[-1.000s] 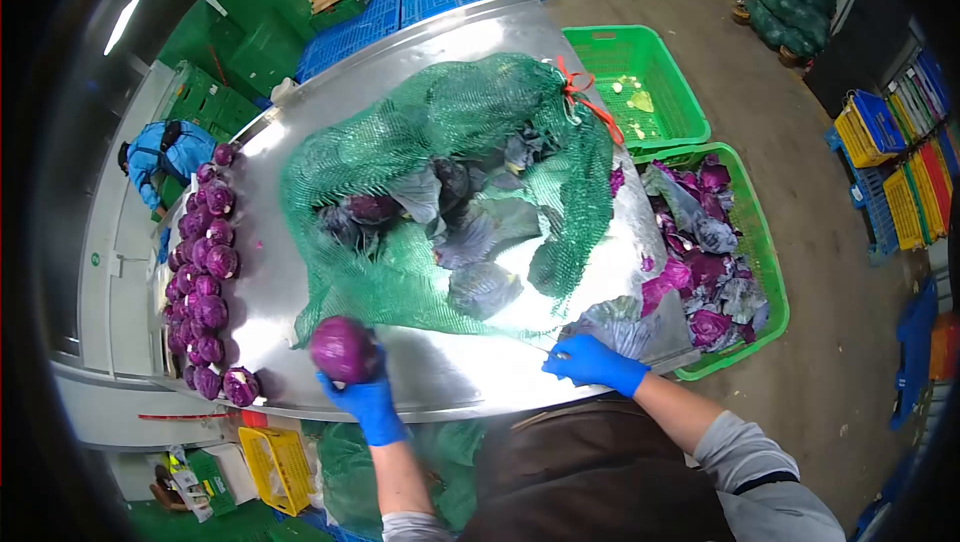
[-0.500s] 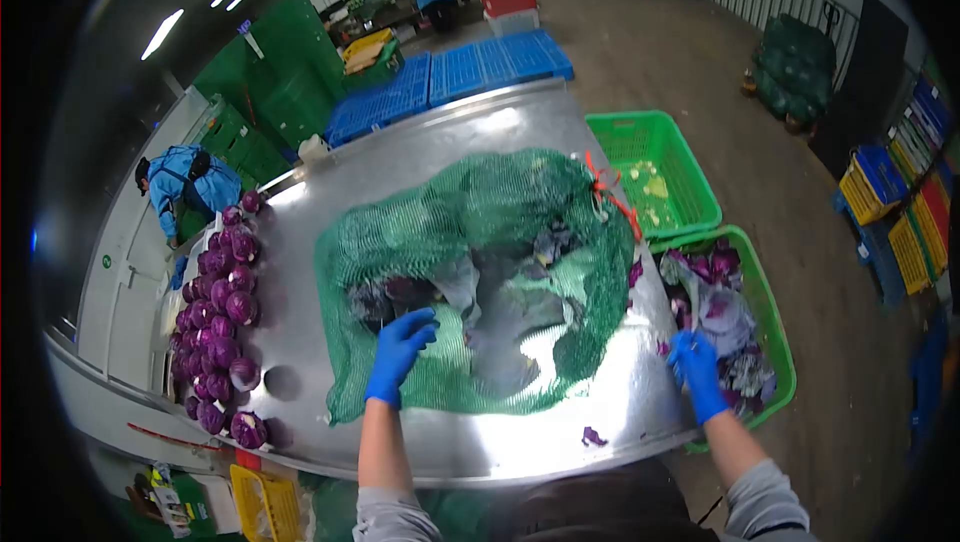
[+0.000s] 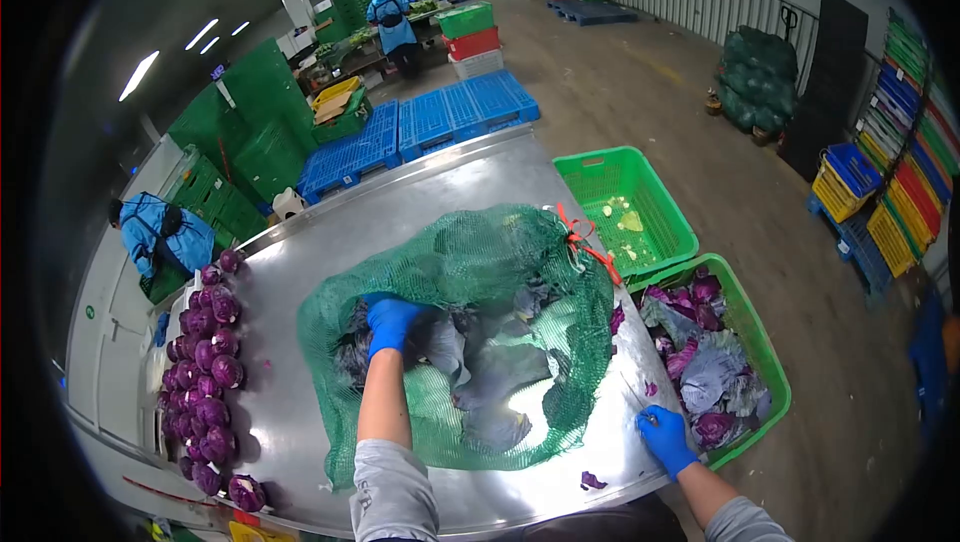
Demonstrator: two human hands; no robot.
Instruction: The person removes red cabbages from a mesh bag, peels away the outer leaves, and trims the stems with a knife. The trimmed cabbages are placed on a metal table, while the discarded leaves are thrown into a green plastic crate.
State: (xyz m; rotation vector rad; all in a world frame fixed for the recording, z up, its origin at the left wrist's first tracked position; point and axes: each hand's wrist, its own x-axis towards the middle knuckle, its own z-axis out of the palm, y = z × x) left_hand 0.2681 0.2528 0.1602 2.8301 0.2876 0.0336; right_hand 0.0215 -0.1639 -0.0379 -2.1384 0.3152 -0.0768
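Note:
A green mesh bag [image 3: 480, 232] lies across the metal table, with purple cabbages and loose outer leaves [image 3: 505, 372] in and around its opening. My left hand [image 3: 390, 324], in a blue glove, reaches into the bag's opening at the left; its fingers are hidden under the mesh and against the dark cabbage. My right hand [image 3: 663, 437], gloved in blue, is closed low over the table's right edge, beside the green crate of leaves [image 3: 780, 382]. Something small and dark shows at its fingers, too small to name. An orange-red tie [image 3: 585, 237] hangs on the bag's far right corner.
Trimmed purple cabbages [image 3: 205, 372] are heaped along the table's left side. A second green crate [image 3: 625, 167] with a few pale scraps stands at the far right. Blue pallets [image 3: 440, 122] lie beyond the table. A co-worker in blue [image 3: 165, 232] is at left, others farther back.
My left hand has moved forward from above the bag's front into its opening. My right hand has drawn back from over the leaf crate to the table edge. The view has tilted up.

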